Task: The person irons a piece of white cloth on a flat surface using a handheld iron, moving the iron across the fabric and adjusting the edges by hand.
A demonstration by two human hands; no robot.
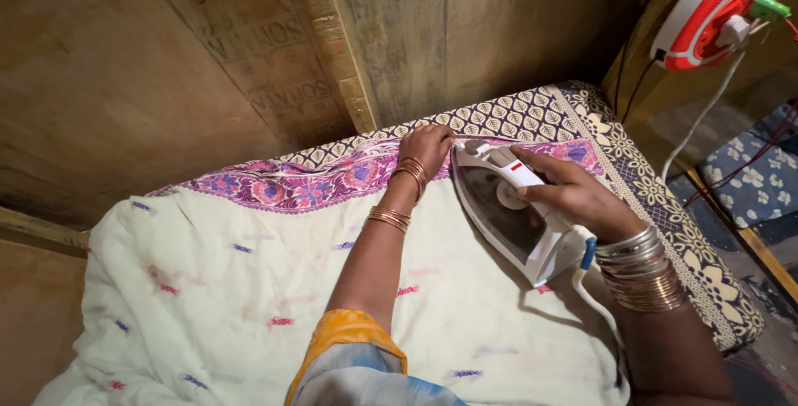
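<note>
1. Left arm (374, 248), centre frame: thin gold bangles in two groups, near the wrist and lower on the forearm.
2. Its sleeve (349, 352), bottom centre: orange cuff over pale grey-blue cloth.
3. Right wrist (644, 273), lower right: thick stack of silver and gold bangles.
</note>
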